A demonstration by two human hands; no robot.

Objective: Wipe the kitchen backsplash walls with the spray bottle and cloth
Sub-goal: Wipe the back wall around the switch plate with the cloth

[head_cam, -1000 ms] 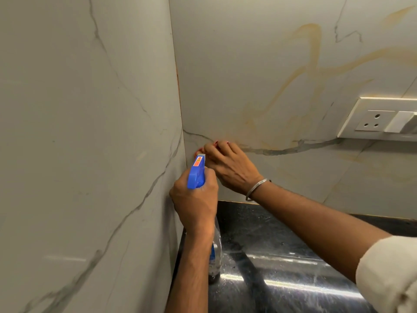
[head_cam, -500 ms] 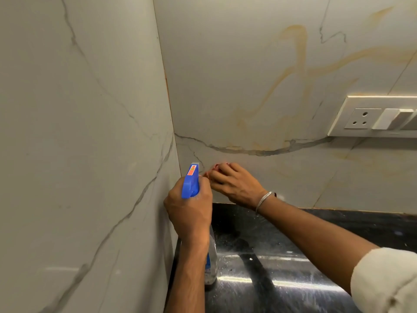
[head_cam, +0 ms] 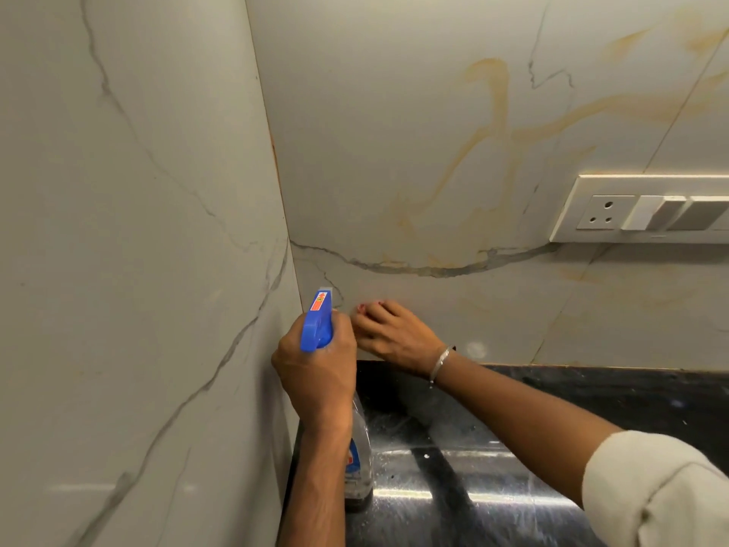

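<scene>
Marble-look tiles with grey and ochre veins cover both walls, the side wall (head_cam: 138, 250) on the left meeting the back wall (head_cam: 414, 152) in a corner. Below them runs a glossy black desk (head_cam: 591, 408), streaked with reflected light. On the back wall at the right edge sits a white switch panel (head_cam: 647, 209) with a socket and rocker switches.

Low in the corner, the left hand (head_cam: 315, 373) grips the neck of a spray bottle (head_cam: 317, 321), fingers (head_cam: 343, 329) wrapped tight around it under the blue trigger head. The nozzle points toward the corner, close to the tiles. The bottle's clear body hangs below the wrist, just above the desk or touching it; I cannot tell which.

Just beside the bottle, the right hand (head_cam: 394, 335) lies flat against the lower back wall, fingers (head_cam: 374, 309) pressed together and curled slightly at the tips. A bit of reddish-pink shows at the fingertips, too small to tell whether it is the cloth or painted nails. A metal bangle (head_cam: 441, 361) rings the right wrist, and a pale rolled sleeve (head_cam: 662, 491) covers the upper arm at lower right.
</scene>
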